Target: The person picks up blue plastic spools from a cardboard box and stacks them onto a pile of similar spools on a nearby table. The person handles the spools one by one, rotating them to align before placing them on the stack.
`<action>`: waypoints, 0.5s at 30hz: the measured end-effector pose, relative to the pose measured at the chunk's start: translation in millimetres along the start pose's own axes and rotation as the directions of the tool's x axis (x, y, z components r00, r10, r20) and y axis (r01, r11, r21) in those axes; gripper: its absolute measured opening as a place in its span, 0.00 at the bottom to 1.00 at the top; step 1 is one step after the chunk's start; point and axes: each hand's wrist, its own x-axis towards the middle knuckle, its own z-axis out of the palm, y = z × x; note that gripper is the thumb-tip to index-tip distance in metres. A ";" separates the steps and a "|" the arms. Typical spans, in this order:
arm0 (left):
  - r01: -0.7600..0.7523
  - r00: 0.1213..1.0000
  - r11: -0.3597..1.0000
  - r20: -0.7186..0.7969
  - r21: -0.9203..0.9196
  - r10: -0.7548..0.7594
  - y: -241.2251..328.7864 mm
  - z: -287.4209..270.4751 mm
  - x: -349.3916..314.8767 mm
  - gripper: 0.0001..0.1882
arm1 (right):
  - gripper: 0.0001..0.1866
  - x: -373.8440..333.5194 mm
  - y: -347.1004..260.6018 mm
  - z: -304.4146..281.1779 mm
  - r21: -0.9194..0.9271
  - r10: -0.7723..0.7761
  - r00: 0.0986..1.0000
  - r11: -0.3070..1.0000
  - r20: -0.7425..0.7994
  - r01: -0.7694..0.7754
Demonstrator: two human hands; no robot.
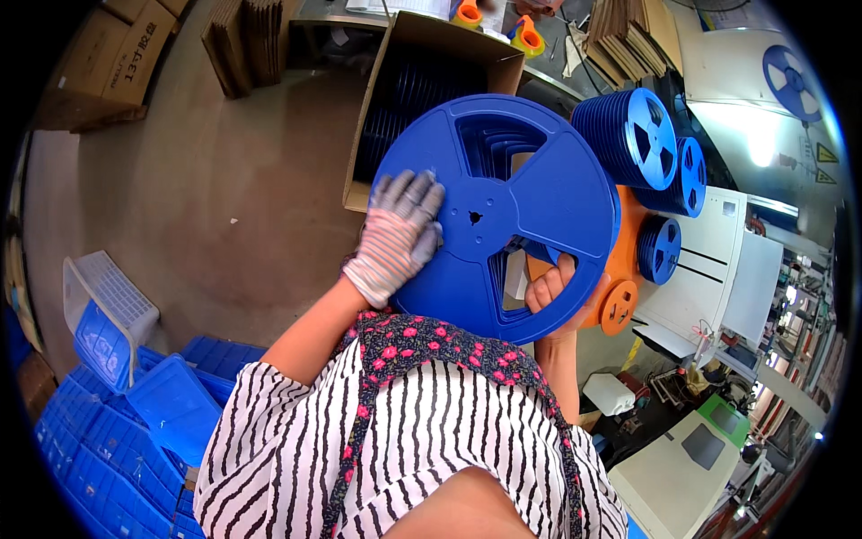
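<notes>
A stack of large blue plastic reels (561,193) stands in front of my body, its front flange facing me. Several more flanges show behind it through the cut-out windows. My left hand (398,229), in a striped grey-tipped glove, lies flat on the left part of the front flange. Bare fingers of my right hand (549,286) curl through the lower right window and grip the reels; the rest of that hand is partly hidden behind the flange. Just beyond the stack is an open cardboard box (501,58) with rows of dark blue reels inside.
To the right, several stacks of blue reels (651,135) stand by an orange stand (628,235) with an orange disc (619,307). Tape dispensers (528,38) lie on the far bench. Blue bins (108,449) and a white basket (128,289) are at lower left; cartons (112,63) at upper left.
</notes>
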 end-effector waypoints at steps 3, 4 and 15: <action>-0.063 0.994 0.997 0.090 -0.043 0.066 5.3 11.2 -19.8 0.29 | 0.28 0.1 -0.7 0.8 -0.020 0.004 1.000 1.000 -0.015 -0.004; 0.009 0.995 0.999 0.100 0.031 -0.012 -0.7 16.1 -20.3 0.28 | 0.28 -0.5 -0.5 -0.5 -0.019 0.000 1.000 1.000 -0.018 0.000; -0.121 0.975 0.987 0.174 -0.107 0.138 32.2 23.2 46.2 0.33 | 0.27 2.5 3.1 -3.3 0.010 0.025 1.000 1.000 -0.011 -0.025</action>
